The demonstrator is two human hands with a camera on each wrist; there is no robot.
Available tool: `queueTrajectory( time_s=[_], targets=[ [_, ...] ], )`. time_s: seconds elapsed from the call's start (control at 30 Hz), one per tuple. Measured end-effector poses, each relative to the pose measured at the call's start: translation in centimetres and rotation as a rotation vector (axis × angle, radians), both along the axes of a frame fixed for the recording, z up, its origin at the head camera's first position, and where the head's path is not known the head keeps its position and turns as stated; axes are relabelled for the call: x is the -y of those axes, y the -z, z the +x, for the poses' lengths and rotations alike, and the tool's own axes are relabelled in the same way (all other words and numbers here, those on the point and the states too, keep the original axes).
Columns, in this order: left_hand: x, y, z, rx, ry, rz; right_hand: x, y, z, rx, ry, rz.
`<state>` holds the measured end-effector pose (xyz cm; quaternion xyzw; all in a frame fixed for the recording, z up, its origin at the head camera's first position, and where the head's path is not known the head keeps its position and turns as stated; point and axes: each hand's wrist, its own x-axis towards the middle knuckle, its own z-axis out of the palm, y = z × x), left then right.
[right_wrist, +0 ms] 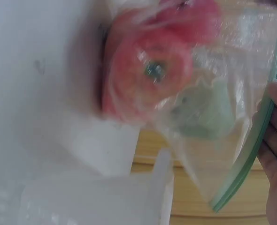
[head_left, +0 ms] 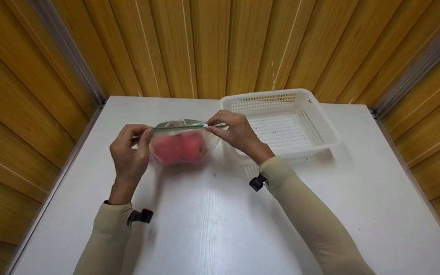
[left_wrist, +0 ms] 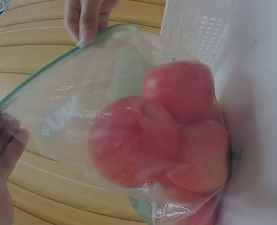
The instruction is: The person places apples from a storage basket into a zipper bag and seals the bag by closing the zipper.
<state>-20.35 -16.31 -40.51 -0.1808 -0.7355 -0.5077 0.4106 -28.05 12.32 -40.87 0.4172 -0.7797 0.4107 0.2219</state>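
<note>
A clear zip bag (left_wrist: 58,112) with a green strip along its top holds several red tomatoes (head_left: 178,147). In the head view it sits on the white table with the strip stretched level between both hands. My left hand (head_left: 130,149) pinches the strip's left end between thumb and fingers. At the small white slider (head_left: 205,125), toward the strip's right part, my right hand (head_left: 235,128) pinches with thumb and index finger. The left wrist view shows the tomatoes (left_wrist: 134,140) bunched low in the bag, under its slack upper part. A pale green patch (right_wrist: 204,110) marks the bag's side.
A white perforated plastic basket (head_left: 321,126) stands right of the bag, close behind my right hand and forearm. Wood-patterned panels (head_left: 208,49) rise behind the table (head_left: 189,229) and along both its sides.
</note>
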Motion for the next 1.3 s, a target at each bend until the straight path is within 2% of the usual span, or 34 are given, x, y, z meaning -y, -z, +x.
queueTrajectory(
  time_s=[0.33, 0.47, 0.63, 0.87, 1.0, 1.17, 1.3],
  targets=[
    [1.6, 0.1, -0.2, 0.037, -0.087, 0.057, -3.0, 1.4, -1.0, 0.024, 0.087, 0.02],
    [2.2, 0.0, -0.2, 0.062, -0.137, 0.071, -3.9, 1.9, -1.4, 0.048, 0.121, 0.038],
    [2.8, -0.2, -0.1, 0.064, -0.166, 0.09, -4.5, 2.3, -1.5, 0.091, 0.151, 0.053],
    [3.0, -0.5, 0.2, 0.089, -0.178, 0.081, -4.4, 2.1, -1.0, 0.125, 0.166, 0.061],
    [3.0, -0.7, 0.8, 0.126, -0.167, 0.09, -3.9, 2.0, -0.5, 0.159, 0.177, 0.098],
    [2.9, -1.1, 1.6, 0.186, -0.159, 0.12, -3.4, 2.0, -0.1, 0.208, 0.156, 0.133],
    [3.0, -1.2, 1.6, 0.219, -0.169, 0.123, -3.0, 2.0, 0.1, 0.221, 0.123, 0.143]
  ],
)
